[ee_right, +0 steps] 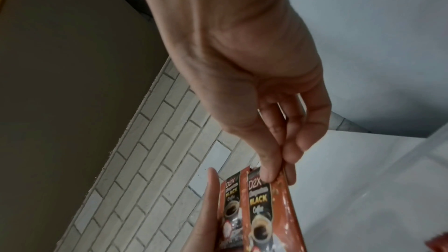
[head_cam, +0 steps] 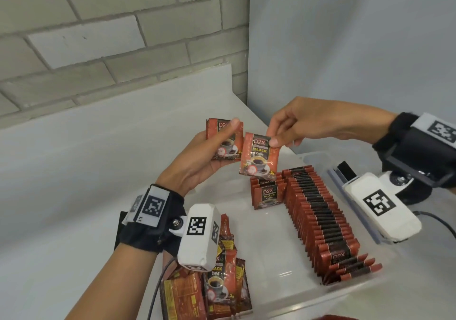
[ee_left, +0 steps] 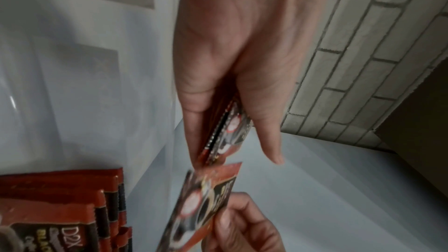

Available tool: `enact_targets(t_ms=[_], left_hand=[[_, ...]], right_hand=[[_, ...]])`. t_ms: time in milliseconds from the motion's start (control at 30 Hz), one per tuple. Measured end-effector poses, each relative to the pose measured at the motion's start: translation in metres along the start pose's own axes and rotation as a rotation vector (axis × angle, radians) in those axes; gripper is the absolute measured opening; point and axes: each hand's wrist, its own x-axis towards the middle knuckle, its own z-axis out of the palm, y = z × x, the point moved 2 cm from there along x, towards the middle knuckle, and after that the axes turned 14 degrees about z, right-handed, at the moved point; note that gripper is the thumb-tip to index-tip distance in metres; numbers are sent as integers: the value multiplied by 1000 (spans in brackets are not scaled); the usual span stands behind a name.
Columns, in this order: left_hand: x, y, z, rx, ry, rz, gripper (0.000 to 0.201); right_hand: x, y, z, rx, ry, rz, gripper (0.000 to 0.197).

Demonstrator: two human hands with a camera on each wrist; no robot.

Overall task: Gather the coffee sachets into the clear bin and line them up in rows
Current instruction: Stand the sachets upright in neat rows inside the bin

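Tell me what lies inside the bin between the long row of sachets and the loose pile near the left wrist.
Only bare floor of the clear bin, as the head view shows, between the long row and the loose pile.

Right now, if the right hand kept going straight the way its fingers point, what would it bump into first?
Probably the left hand and the small stack of sachets it holds. The right hand, pinching one sachet, points toward them, though depth is unclear.

White table (head_cam: 74,171) with clear bin (head_cam: 365,292) and loose sachet pile (head_cam: 209,287) on top
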Motion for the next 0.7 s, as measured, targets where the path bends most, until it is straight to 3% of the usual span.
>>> enact_targets(t_ms=[133, 433, 700], left_hand=[[1, 0, -1, -80, 70, -9, 45], [2, 0, 0, -162, 122, -69, 37], [1, 2, 1, -257, 154, -83, 33]], right_hand=[[-8, 8, 11, -153, -32, 1, 4], [-18, 15, 47, -518, 163, -75, 10], [-13, 17, 59, -633, 154, -81, 12]])
